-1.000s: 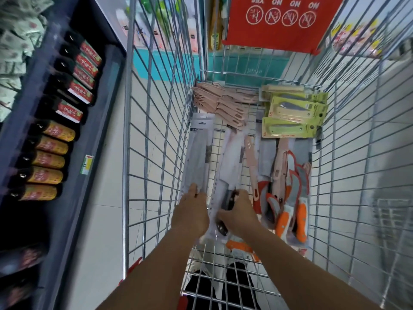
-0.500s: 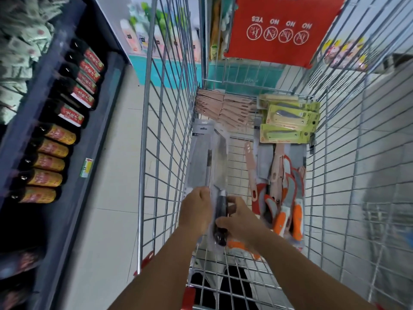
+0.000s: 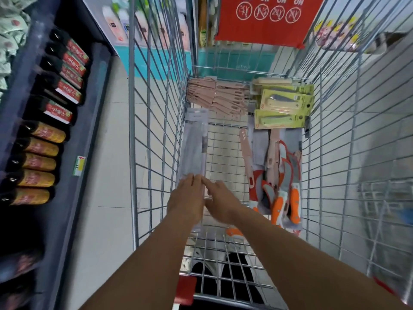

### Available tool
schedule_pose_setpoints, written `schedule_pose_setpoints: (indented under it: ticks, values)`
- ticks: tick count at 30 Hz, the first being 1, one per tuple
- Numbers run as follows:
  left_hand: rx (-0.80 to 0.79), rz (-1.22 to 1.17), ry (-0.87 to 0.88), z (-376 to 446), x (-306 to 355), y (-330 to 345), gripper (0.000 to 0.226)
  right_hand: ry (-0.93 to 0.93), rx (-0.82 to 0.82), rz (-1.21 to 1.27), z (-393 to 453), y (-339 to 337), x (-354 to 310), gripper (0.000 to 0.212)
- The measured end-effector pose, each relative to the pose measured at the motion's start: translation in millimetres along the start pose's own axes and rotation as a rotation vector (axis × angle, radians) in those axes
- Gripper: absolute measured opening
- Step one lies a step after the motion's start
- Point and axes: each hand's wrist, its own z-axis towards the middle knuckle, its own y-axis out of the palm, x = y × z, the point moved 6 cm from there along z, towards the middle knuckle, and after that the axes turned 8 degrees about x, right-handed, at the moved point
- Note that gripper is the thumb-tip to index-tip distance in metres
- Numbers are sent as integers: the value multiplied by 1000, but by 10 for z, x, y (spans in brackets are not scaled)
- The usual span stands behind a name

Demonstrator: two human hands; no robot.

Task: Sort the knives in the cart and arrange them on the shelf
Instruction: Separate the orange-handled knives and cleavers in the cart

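Motion blur smears both hands; left hand (image 3: 186, 201) and right hand (image 3: 220, 203) lie flat, fingers straight, on a grey packaged knife (image 3: 194, 153) against the cart (image 3: 156, 130) wall. Orange-handled knives (image 3: 282, 198) lie right of them; tiled floor (image 3: 111, 153) left.

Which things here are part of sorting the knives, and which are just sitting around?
Part of the job:
cart
grey packaged knives, both hands on them
pink knives
green carded knives
orange-handled knives
left hand
right hand

Just around:
bottles on the side shelf
red sign
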Motion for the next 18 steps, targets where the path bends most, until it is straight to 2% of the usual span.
schedule_pose_setpoints:
  ticks: [5, 9, 14, 18]
  values:
    - [78, 27, -24, -4, 129, -42, 74, -20, 174, -91, -31, -361, 144, 62]
    - [215, -123, 96, 114, 446, -48, 68, 47, 397, -79, -105, -718, 345, 59]
    - [96, -246, 83, 183, 958, 169, 61, 313, 652, -92, -273, -1067, 845, 53]
    - [-14, -277, 52, 205, 1217, 438, 48, 454, 607, -112, -401, -1122, 1110, 70]
